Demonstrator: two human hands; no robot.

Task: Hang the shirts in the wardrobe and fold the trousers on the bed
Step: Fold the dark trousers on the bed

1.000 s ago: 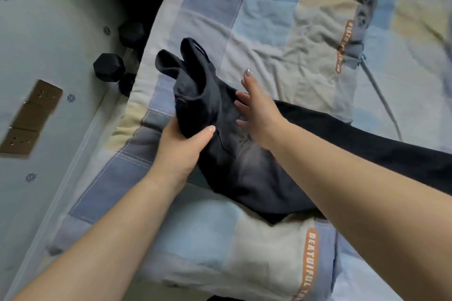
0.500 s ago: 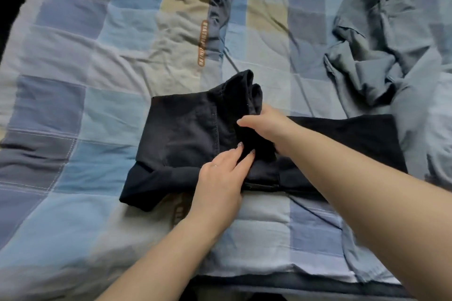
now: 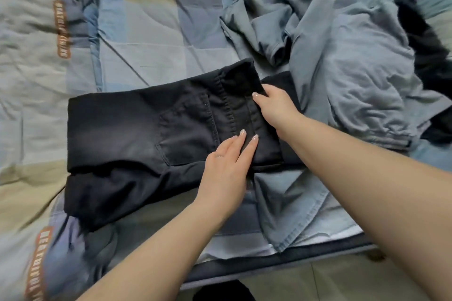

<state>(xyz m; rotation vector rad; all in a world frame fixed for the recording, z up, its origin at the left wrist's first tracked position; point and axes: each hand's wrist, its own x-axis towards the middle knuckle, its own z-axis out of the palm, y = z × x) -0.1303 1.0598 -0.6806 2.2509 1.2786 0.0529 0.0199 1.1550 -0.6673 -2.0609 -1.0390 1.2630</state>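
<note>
Black trousers [image 3: 137, 129] lie folded across the middle of the bed [image 3: 151, 39], on a quilt of blue, grey and tan squares, with a back pocket facing up and the loose lower part doubled underneath toward the near edge. From the head camera, the left hand [image 3: 226, 168] rests flat on the near right part of the fold, its fingers straight and close together, pressing the cloth down; a ring shows on one finger. The right hand [image 3: 276, 105] sits at the right end of the bundle, fingers curled over the folded edge with the thumb on top, so its grip pinches the black cloth there.

Just to the right, and touching the trousers, a crumpled grey-blue shirt [image 3: 342, 68] sprawls over the far right of the bed. One flap of it runs down under the right forearm to the near edge of the mattress, and part of the trousers' right end lies against it. A second dark garment [image 3: 425, 51] peeks out beyond the shirt at the far right, too blurred to name. Orange lettered patches [image 3: 62, 29] are stitched into the quilt at left. Pale floor tiles [image 3: 330, 283] show below the bed edge.
</note>
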